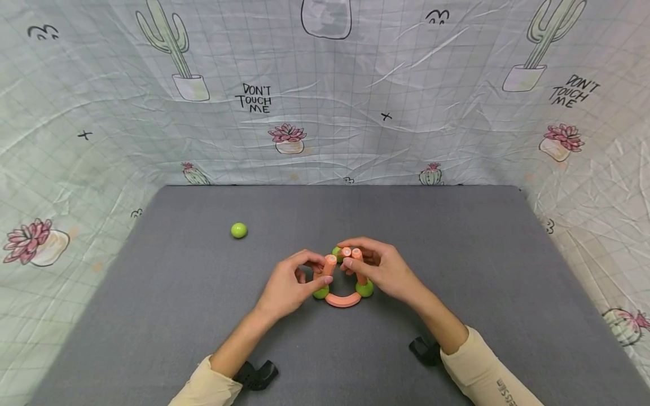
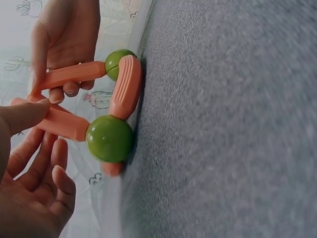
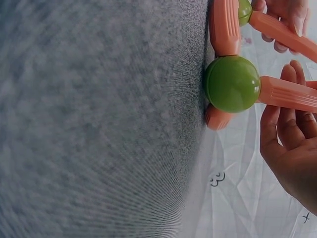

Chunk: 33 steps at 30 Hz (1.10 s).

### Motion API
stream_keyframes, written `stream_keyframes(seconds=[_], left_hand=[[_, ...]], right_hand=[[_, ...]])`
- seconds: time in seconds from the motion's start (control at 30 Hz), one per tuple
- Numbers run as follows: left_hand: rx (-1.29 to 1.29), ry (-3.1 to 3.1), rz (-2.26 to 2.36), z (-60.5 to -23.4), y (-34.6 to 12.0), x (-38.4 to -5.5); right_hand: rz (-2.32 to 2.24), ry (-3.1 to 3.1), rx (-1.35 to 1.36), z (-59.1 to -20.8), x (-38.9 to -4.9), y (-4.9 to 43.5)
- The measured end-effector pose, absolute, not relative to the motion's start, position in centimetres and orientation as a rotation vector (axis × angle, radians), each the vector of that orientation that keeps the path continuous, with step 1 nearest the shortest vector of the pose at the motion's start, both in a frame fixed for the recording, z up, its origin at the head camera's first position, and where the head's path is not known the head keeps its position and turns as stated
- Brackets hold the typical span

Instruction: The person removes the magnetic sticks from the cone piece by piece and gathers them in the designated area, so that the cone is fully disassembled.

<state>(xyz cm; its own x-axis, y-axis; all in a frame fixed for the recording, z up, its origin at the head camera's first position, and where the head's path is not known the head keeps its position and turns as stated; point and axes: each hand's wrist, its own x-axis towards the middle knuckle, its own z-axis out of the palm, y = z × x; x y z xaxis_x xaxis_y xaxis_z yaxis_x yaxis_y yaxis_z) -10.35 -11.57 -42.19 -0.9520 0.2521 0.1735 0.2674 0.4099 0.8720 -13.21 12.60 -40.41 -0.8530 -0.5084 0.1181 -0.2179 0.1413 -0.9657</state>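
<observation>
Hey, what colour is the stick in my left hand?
The stick is salmon orange, seen best in the left wrist view.

the near orange stick (image 3: 288,94) is cut off by the right wrist view's edge.

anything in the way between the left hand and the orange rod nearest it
Nothing visible: the left hand pinches the straight orange plastic-looking rod directly. The glossy green ball at its lower end sits lower, not between them.
</observation>
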Motion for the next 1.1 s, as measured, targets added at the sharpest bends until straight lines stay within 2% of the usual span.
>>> stream_keyframes(seconds=[0.63, 1.1], left_hand=[[-0.617, -2.589, -1.668, -42.7, -13.8, -9.6], [-0.526, -2.639, -1.609, -42.5, -15.0, -8.7]], right_hand=[[-1.782, 2.189, -0.735, -40.4, -13.4, 12.7], [-1.787, 2.189, -0.73, -40.6, -13.2, 12.9]])
